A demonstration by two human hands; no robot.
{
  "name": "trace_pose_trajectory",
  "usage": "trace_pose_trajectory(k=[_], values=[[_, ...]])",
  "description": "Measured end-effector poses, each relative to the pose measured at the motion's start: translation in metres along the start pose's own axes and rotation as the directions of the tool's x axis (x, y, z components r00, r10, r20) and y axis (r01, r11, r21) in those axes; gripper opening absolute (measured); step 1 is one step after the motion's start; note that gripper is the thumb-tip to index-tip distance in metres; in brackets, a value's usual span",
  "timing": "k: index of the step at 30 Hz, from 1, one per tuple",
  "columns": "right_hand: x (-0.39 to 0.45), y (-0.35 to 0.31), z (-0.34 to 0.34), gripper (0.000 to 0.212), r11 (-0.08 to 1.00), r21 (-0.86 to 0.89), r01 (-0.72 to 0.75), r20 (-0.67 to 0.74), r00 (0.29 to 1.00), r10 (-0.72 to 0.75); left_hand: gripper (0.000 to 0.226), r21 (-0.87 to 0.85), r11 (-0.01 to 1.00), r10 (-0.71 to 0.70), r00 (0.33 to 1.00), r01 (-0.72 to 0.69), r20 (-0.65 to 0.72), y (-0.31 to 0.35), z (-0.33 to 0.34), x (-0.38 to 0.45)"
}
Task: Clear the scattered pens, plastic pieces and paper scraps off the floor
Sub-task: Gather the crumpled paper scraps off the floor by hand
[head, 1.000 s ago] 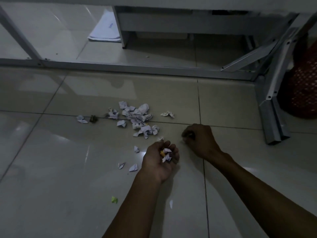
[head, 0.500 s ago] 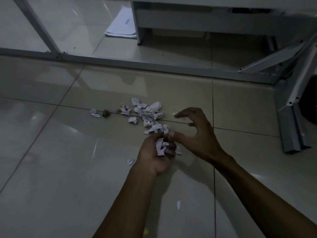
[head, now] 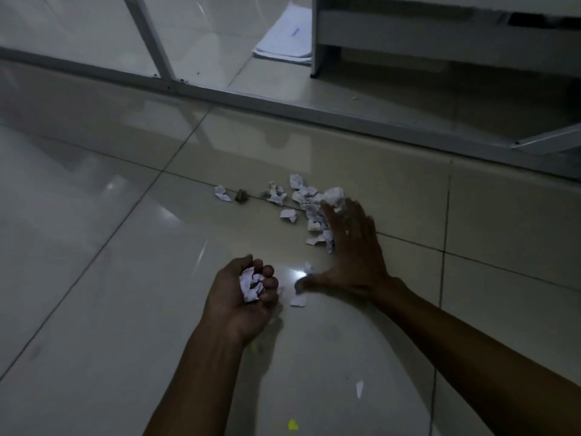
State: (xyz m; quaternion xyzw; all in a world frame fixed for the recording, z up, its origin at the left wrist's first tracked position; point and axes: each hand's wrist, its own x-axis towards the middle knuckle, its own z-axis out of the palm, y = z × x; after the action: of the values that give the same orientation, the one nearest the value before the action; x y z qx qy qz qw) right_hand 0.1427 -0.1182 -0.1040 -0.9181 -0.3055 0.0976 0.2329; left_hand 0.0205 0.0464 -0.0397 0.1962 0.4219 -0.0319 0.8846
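paper stack (head: 284, 42) behind metal frame (head: 283, 103)

This looks like an office or study room, dimly lit. The floor (head: 94, 278) is laid with large glossy pale tiles with dark grout lines. A grey metal frame rail (head: 283, 105) of a desk runs along the floor, with a slanted leg (head: 147, 36) rising from it. Behind it stands a white cabinet panel (head: 317, 36), and a stack of printed white sheets (head: 283, 42) lies on the floor beside it. Crumpled paper scraps (head: 311, 199) lie scattered on the tiles.
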Motion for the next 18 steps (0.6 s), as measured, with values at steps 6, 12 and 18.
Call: trace_pose_trajectory(k=[6, 12, 18], values=[[0.046, -0.022, 0.007, 0.139, 0.996, -0.088, -0.024, -0.087, 0.996, 0.017, 0.026, -0.064, 0.997, 0.048, 0.998, -0.05, -0.037, 0.008, -0.017, -0.016], [0.085, -0.026, 0.012, 0.112, 0.979, -0.199, 0.042, 0.093, 0.995, -0.024, 0.032, -0.097, 0.993, 0.052, 0.995, -0.061, -0.089, 0.014, -0.027, -0.025], [0.091, -0.031, 0.027, 0.04, 0.944, -0.309, 0.116, -0.21, 0.96, -0.187, 0.042, -0.113, 0.99, 0.067, 0.989, -0.082, -0.13, 0.014, -0.032, -0.028]])
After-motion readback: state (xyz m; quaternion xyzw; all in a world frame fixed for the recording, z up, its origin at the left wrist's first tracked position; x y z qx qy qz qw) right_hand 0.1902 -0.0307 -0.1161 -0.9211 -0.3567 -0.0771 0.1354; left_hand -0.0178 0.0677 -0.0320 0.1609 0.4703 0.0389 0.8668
